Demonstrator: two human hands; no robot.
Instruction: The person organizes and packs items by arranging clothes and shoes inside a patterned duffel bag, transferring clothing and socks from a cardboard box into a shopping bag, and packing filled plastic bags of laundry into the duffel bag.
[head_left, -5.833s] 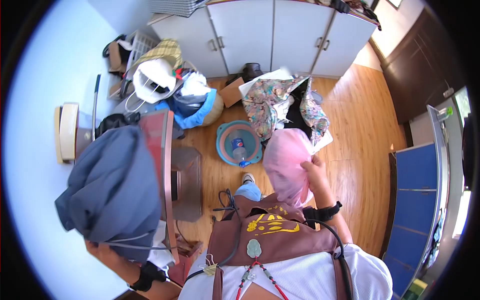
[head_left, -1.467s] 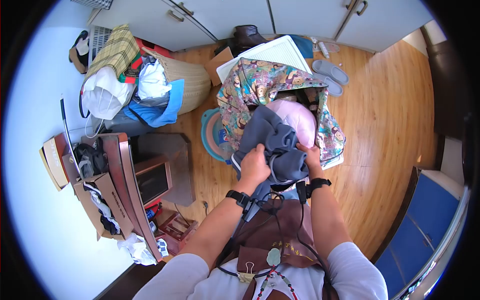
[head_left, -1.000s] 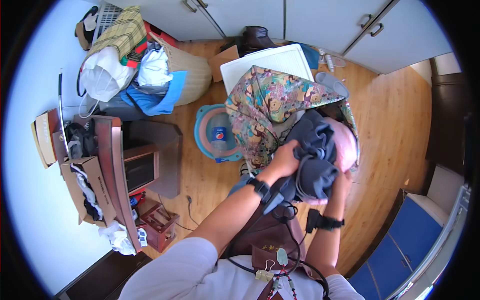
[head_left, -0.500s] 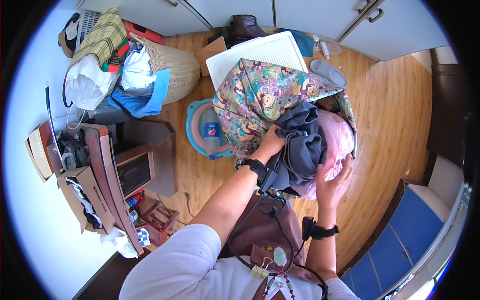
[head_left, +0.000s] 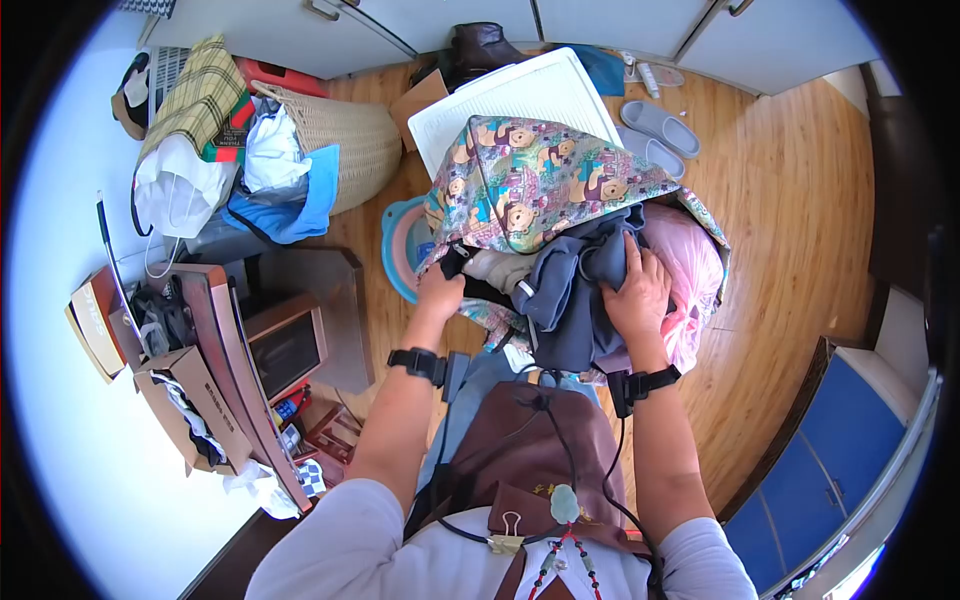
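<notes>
Resting spread, fingers of the right hand (head_left: 640, 300) touch the dark garment (head_left: 572, 290), likely soft, best gathered by folds; the left hand (head_left: 438, 295) pinches the near-left edge of the patterned bag (head_left: 530, 185).

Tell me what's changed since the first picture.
The dark cloth has moved from the left into the patterned bag; the pink bundle lies beside it, at the bag's right. The left hand has released the cloth and holds the bag's left edge; the right hand has shifted from bundle to cloth. The basin and basket stayed put.

"THANK YOU" on dark bag (head_left: 232, 137)
</notes>
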